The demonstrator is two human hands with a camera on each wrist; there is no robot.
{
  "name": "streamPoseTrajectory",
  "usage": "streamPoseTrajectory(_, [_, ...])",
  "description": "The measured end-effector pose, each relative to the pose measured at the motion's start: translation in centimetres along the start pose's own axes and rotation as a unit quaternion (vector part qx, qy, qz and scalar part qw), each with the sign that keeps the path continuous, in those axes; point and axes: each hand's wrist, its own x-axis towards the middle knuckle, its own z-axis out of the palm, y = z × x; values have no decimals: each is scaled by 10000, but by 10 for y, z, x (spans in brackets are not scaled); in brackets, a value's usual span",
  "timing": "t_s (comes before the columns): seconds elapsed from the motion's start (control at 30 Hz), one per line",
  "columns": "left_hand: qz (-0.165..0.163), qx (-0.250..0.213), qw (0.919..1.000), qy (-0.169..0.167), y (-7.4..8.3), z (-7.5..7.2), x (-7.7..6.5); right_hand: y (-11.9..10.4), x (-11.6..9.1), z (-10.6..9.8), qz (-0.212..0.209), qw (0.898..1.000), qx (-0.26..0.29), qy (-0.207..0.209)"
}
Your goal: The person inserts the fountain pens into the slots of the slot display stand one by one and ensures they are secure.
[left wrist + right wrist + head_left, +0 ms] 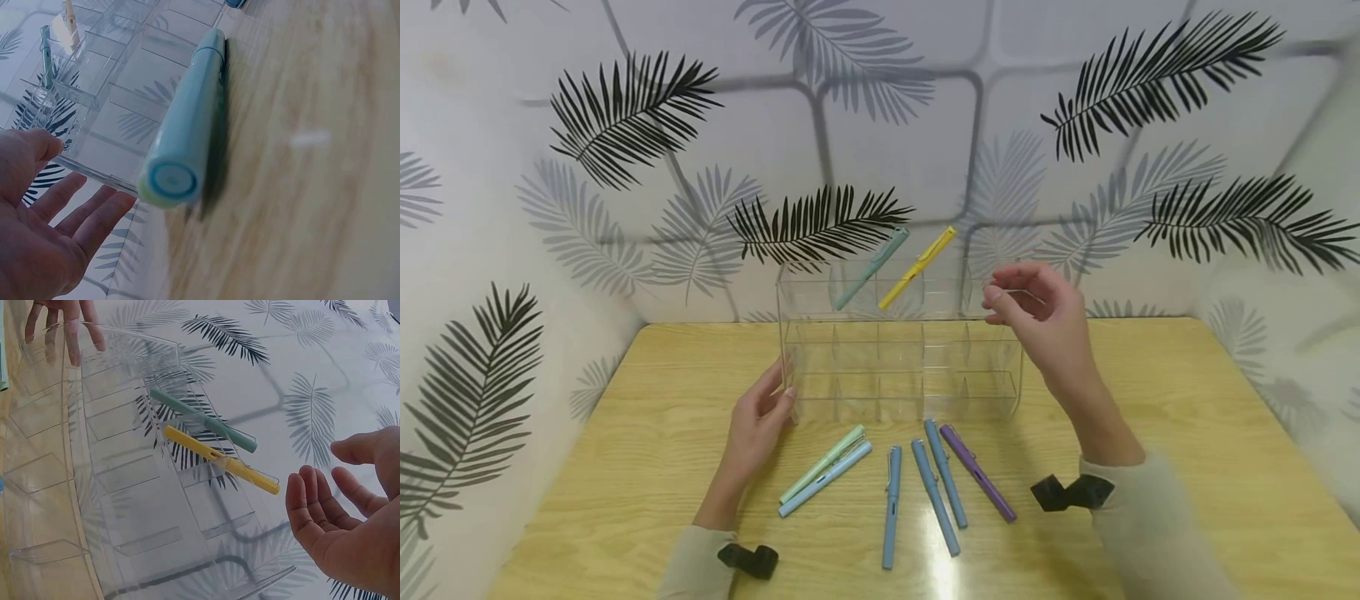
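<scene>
A clear acrylic pen rack (901,357) with three tiers of compartments stands upright on the table. In its top tier, a teal-green pen (871,269) and a yellow pen (917,267) lean to the right, side by side. My left hand (763,414) grips the rack's left side, thumb at the front edge and fingers behind; the left wrist view shows the hand (56,219) at that panel. Raised by the top right corner, my right hand (1037,312) has loosely bent fingers and holds nothing. In the right wrist view the yellow pen (222,460) is nearest that hand (350,519).
In front of the rack lie a light green pen (822,463) and a light blue pen (825,479), close together. Several blue pens (892,508) and a purple pen (977,472) lie to their right. A leaf-patterned curtain (895,150) hangs behind the wooden table (662,417).
</scene>
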Motion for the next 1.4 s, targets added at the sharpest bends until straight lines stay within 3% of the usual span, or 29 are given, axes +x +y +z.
streamPoseTrajectory(0.2, [-92,84,9999,27,0,-2,0,11,-30,0,8,10000,0,78])
streamPoseTrajectory(0.47, [-129,66,9999,24,-2,-4,2,42,-77,0,596,9964,-597,-5])
streamPoseTrajectory(0.77, [-179,126,9997,61,-1,-4,1,69,-107,7,1216,9851,-1096,-521])
streamPoseTrajectory(1.07, [-204,52,9998,42,0,0,1,86,-124,9,1458,9705,-1742,-803])
streamPoseTrajectory(1.27, [-260,66,9996,52,-1,0,-1,97,-126,10,1727,9557,-2079,-1170])
streamPoseTrajectory(1.4, [-167,112,9998,58,-1,-2,-1,98,-125,12,1757,9519,-2199,-1211])
